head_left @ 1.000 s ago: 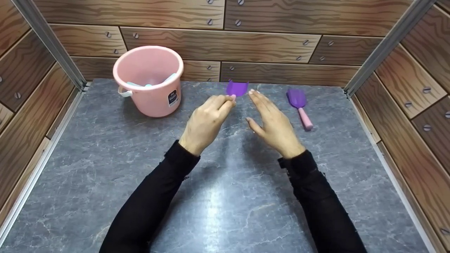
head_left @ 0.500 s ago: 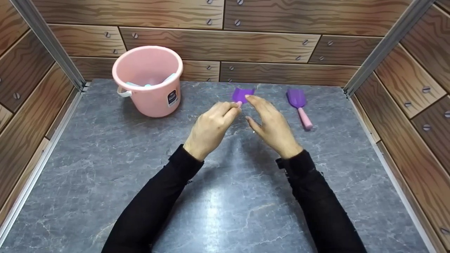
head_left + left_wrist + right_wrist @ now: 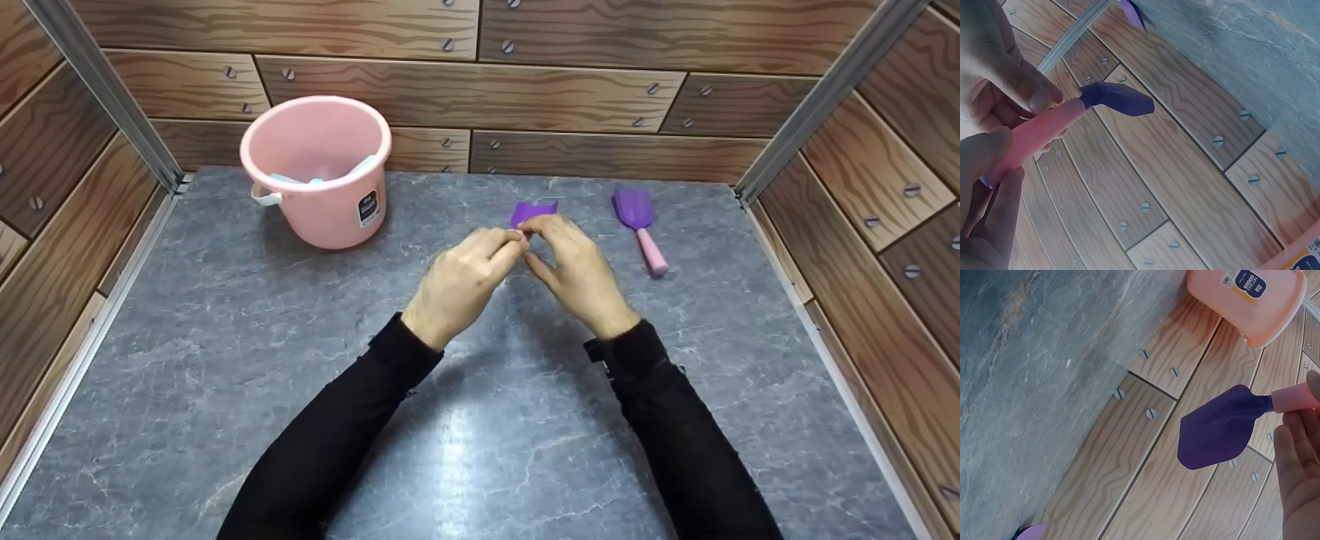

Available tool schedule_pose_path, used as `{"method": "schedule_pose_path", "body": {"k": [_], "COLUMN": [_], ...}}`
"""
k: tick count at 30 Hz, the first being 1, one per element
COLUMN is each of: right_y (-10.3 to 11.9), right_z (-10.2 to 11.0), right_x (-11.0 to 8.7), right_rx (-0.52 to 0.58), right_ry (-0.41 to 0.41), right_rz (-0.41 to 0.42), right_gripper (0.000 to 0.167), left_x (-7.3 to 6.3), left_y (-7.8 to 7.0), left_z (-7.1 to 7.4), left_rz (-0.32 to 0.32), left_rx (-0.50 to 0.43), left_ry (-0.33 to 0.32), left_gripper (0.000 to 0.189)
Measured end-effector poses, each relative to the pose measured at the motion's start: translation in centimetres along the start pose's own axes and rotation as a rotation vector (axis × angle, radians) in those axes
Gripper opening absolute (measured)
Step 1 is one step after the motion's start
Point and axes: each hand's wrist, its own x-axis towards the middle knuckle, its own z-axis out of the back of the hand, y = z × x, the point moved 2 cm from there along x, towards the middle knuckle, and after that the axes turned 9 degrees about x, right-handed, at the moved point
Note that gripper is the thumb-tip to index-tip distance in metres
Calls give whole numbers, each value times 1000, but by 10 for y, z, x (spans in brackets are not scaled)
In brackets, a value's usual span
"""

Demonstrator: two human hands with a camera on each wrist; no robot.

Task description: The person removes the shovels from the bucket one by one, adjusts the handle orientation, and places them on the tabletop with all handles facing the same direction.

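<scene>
A small toy shovel with a purple blade (image 3: 531,213) and a pink handle (image 3: 1039,132) is held above the table, its blade toward the back wall. My left hand (image 3: 459,285) pinches the rear end of the handle between thumb and fingers. Nearer the blade, my right hand (image 3: 583,279) has its thumb and fingers around the handle. In the right wrist view the whole purple blade (image 3: 1216,430) shows, while the right hand (image 3: 1300,478) is partly cut off at the edge. A second toy shovel (image 3: 634,211), likewise purple and pink, lies on the table to the right.
A pink bucket (image 3: 322,214) with a white handle piece stands at the back left, light blue items visible inside. The grey marbled table (image 3: 225,360) is enclosed by wood-patterned walls (image 3: 480,94) with metal corner posts.
My left hand has brought the toy shovel right and nearer to me. The right hand's fingers have bent and closed in on its handle. The bucket and second shovel stay put.
</scene>
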Motion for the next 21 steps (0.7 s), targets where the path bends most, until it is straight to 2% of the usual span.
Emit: {"method": "schedule_pose_path", "body": {"k": [7, 15, 21], "right_y": [-2, -5, -8], "right_z": [-2, -1, 1], "right_x": [0, -1, -1], "right_rx": [-36, -33, -91], "right_ry": [-26, -67, -97], "right_rz": [23, 74, 108], "right_gripper": [27, 28, 25], "left_x": [0, 0, 0], "left_y": [-3, -4, -4], "left_z": [-1, -1, -2], "left_rz": [-16, -9, -7], "left_rx": [3, 5, 14], "left_ry": [20, -11, -24], "left_gripper": [18, 21, 27]}}
